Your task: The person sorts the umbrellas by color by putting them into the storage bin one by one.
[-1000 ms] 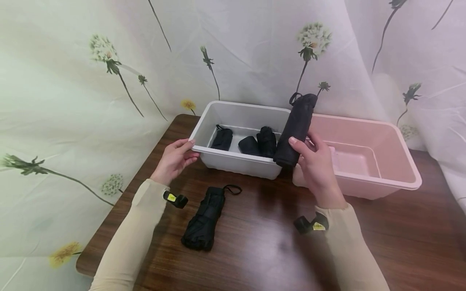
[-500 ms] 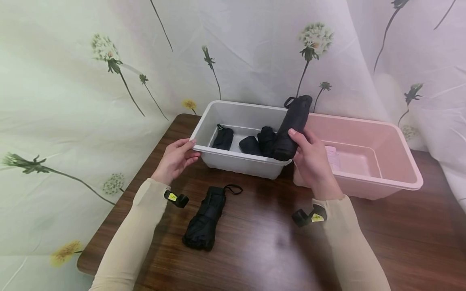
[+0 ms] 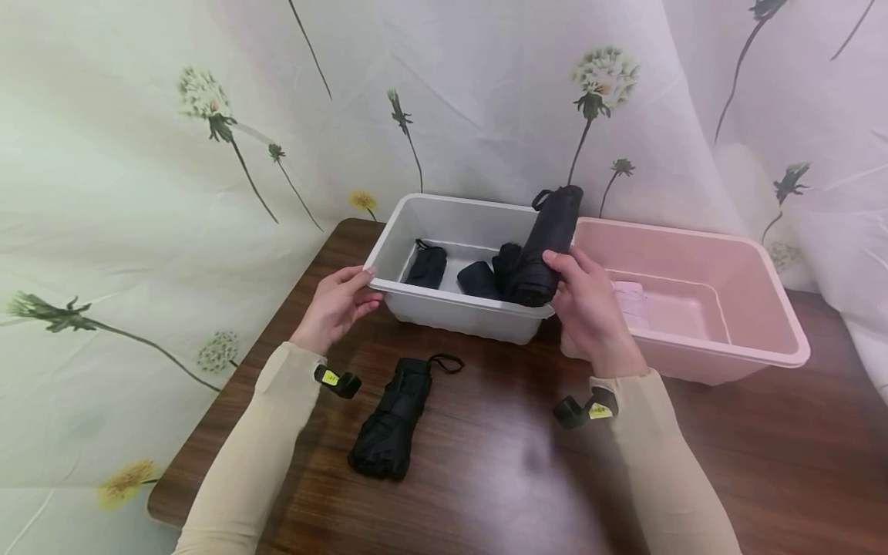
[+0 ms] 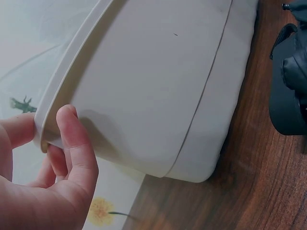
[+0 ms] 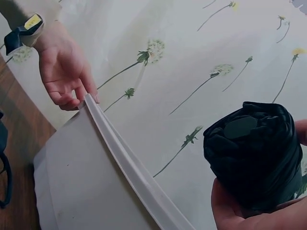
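My right hand (image 3: 590, 308) grips a folded black umbrella (image 3: 548, 243) with a wrist loop, tilted over the right end of the white bin (image 3: 458, 312). In the right wrist view the umbrella's rolled end (image 5: 252, 153) faces the camera, with thumb and fingers around it. My left hand (image 3: 336, 304) pinches the bin's front left corner, thumb on top and fingers beneath the rim (image 4: 43, 120). Inside the bin lie a black pouch with a loop (image 3: 426, 266) and more black bundles (image 3: 479, 279), one partly hidden behind the held umbrella.
Another folded black umbrella (image 3: 391, 420) lies on the brown wooden table (image 3: 486, 462) in front of the bin. A pink bin (image 3: 749, 308) stands to the right, with a pale pink item (image 3: 630, 302) inside. A flower-print cloth (image 3: 479, 92) hangs behind.
My right hand has moved the umbrella left and slightly down, from the gap between the bins to over the white bin's right end. The left hand has kept its hold on the corner.
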Demonstrator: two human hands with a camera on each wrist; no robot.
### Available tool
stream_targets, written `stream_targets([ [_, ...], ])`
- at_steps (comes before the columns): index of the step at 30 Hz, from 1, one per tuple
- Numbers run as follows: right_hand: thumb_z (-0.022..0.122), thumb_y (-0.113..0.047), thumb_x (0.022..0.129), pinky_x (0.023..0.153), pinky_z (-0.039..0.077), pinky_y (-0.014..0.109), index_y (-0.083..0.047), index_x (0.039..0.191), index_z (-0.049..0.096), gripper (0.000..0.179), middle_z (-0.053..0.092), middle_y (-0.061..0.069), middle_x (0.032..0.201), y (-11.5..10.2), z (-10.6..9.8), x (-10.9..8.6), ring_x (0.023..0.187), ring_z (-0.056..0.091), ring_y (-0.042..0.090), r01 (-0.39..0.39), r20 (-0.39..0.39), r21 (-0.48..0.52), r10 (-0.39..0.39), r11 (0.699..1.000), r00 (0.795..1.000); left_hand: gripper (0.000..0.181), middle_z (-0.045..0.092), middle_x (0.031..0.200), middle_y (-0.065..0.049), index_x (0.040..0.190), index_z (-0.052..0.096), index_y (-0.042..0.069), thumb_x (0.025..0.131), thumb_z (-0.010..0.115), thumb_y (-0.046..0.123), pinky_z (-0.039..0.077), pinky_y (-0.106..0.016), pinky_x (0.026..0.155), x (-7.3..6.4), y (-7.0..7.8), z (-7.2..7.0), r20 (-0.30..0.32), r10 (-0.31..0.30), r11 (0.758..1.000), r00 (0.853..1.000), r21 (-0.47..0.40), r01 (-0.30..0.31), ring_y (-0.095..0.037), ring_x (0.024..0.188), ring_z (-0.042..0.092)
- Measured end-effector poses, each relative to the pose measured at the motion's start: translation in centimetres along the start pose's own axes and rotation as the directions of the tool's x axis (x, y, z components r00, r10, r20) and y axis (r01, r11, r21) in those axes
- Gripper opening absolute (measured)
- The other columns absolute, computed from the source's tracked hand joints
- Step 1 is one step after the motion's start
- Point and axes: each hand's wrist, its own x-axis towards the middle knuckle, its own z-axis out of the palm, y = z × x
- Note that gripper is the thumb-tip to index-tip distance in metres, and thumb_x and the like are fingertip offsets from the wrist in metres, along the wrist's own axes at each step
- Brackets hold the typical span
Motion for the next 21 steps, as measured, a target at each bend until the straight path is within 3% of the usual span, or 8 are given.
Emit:
stream_targets([
  [4, 0.059, -0.022, 0.097, 0.115, 0.034, 0.037, -0.013, 0.151, 0.028, 0.063, 0.034, 0.004, 0.150, 0.1, 0.3, 0.5, 0.129, 0.041, 0.019, -0.012, -0.013, -0.066, 0.011, 0.998, 1.000, 0.054, 0.052, 0.117, -0.005, 0.136, 0.045, 0.008, 0.092, 0.065, 0.032, 0.058, -0.019, 0.071, 0.0, -0.1, 0.0, -0.005, -0.005, 1.000, 1.000, -0.012, 0.005, -0.009, 0.072, 0.065],
  [8, 0.063, -0.021, 0.094, 0.117, 0.030, 0.041, -0.014, 0.152, 0.027, 0.068, 0.034, 0.006, 0.151, 0.4, 0.8, 1.0, 0.129, 0.043, 0.020, -0.020, -0.046, -0.126, 0.014, 0.992, 0.999, 0.053, 0.051, 0.118, -0.005, 0.136, 0.045, 0.009, 0.092, 0.065, 0.032, 0.058, -0.019, 0.070, 0.1, -0.1, 0.1, -0.011, -0.011, 1.000, 1.000, -0.020, 0.011, -0.008, 0.071, 0.065],
  [17, 0.068, -0.027, 0.091, 0.111, 0.039, 0.042, -0.015, 0.149, 0.031, 0.070, 0.045, 0.010, 0.145, 1.2, 1.5, 2.1, 0.121, 0.051, 0.019, -0.009, -0.078, -0.262, -0.012, 0.965, 0.997, 0.052, 0.052, 0.117, -0.005, 0.135, 0.046, 0.008, 0.092, 0.065, 0.030, 0.058, -0.020, 0.069, 0.0, -0.1, 0.0, 0.000, -0.008, 0.999, 1.000, -0.042, 0.008, -0.009, 0.071, 0.065],
  [21, 0.070, -0.032, 0.089, 0.111, 0.041, 0.040, -0.017, 0.150, 0.030, 0.075, 0.044, 0.008, 0.146, 1.5, 1.7, 2.4, 0.125, 0.049, 0.018, -0.020, -0.095, -0.323, -0.011, 0.946, 0.995, 0.053, 0.051, 0.118, -0.005, 0.136, 0.046, 0.008, 0.092, 0.065, 0.031, 0.058, -0.019, 0.070, 0.0, -0.1, 0.0, -0.007, -0.010, 1.000, 1.000, -0.030, 0.010, -0.009, 0.072, 0.065],
])
